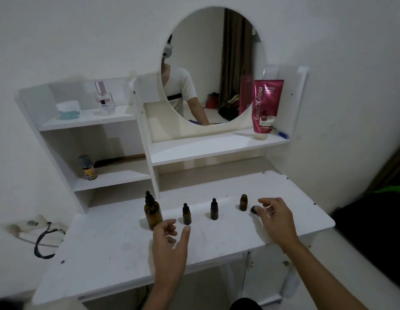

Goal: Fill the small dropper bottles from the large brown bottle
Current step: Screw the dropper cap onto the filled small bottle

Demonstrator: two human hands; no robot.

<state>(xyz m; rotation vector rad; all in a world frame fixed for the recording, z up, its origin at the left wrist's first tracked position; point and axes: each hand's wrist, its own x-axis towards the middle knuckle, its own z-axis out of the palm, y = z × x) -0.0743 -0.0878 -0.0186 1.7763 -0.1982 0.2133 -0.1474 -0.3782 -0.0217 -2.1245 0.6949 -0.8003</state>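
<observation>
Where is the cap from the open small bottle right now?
In the head view the dropper cap lies on the tabletop, just right of the uncapped small bottle, at the right hand fingertips.

White tabletop [118,253] carried a row: large brown bottle [153,214], two capped dropper bottles [187,214] [214,209], one uncapped bottle [243,202], black cap [254,209] just beside it.

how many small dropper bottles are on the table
3, in a row right of the large bottle: left one near the left hand, middle one, right one uncapped, by the right hand.
</observation>
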